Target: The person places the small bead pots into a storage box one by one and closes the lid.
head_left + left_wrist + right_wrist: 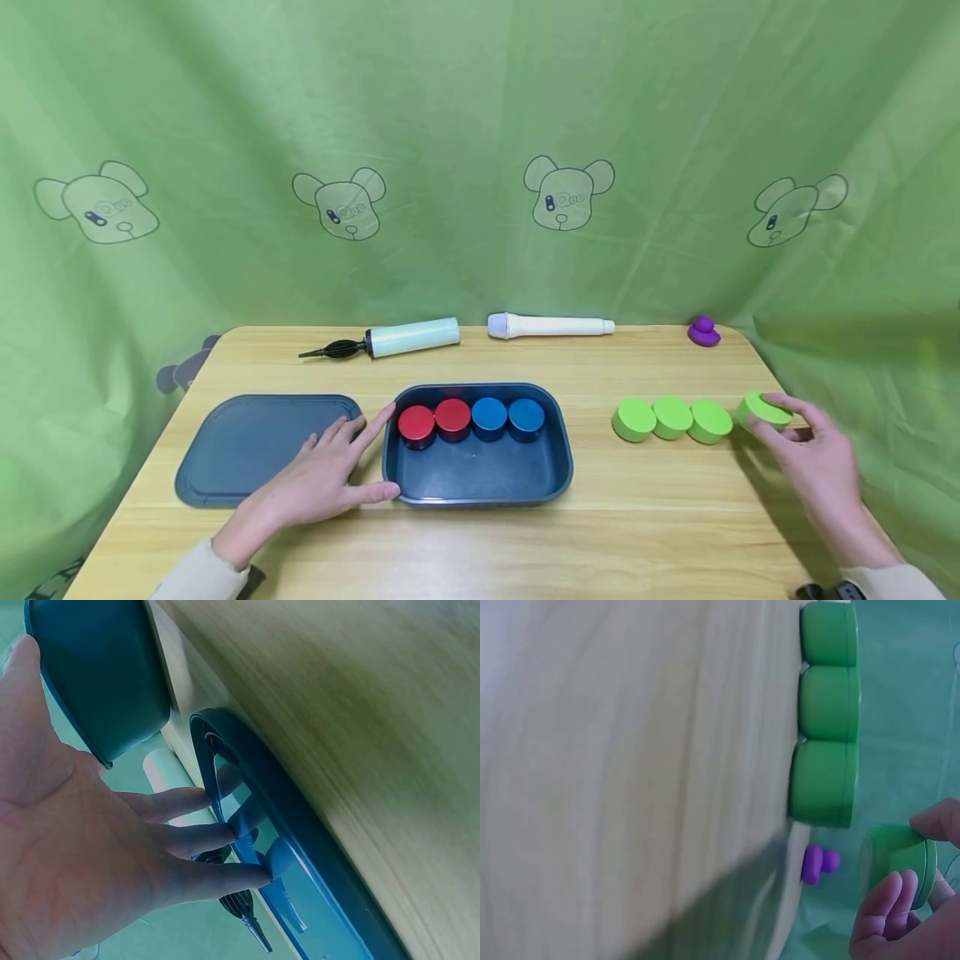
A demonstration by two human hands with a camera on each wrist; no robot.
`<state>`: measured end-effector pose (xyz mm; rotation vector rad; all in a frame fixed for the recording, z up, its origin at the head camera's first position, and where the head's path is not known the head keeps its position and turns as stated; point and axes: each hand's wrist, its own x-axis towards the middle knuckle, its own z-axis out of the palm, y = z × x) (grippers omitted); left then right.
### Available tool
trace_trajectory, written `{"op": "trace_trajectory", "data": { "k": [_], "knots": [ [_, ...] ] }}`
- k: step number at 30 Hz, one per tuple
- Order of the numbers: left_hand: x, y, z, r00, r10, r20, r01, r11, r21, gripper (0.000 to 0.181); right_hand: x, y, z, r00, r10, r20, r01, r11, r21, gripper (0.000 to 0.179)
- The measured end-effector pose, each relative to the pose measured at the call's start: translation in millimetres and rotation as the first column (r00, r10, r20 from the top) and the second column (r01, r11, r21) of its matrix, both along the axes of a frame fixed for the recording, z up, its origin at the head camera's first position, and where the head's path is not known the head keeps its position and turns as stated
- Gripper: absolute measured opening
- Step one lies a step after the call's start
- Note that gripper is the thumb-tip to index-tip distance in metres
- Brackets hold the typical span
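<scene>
One green tin is pinched between the thumb and bent fingers of my right hand, raised off the table just right of three matching green tins that stand in a touching row. I'd judge it light and stiff, hardly fragile, with a smooth wall that could slip a little; the best hold is across its sides, near the seam close to the top. My left hand is spread with its fingers extended, thumb and index at the left end of a dark blue box, the other fingertips over the edge of the dark lid beside it. Inside the box, two red tins and two blue tins stand in one row by the far wall, reds on the left. Farther off, along the table's back edge, are a pale blue pump, a white microphone and a purple toy.
</scene>
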<state>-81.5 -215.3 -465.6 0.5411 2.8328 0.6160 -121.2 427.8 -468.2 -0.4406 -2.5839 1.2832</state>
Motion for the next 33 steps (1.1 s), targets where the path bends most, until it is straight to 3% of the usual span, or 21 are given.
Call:
{"op": "trace_trajectory", "data": {
  "k": [14,33],
  "knots": [
    [0.2,0.0,1.2,1.0,-0.001,-0.008,0.001,1.0,0.003,0.102,2.0,-45.7,19.1,0.99,0.058,-0.13,-0.066,0.996,-0.059,0.047],
    [-0.7,-0.9,1.9,1.0,0.0,0.006,0.0,1.0,0.003,0.103,2.9,-105.0,35.8,0.974,0.19,-0.126,-0.193,0.981,-0.008,0.047]
  ]
}}
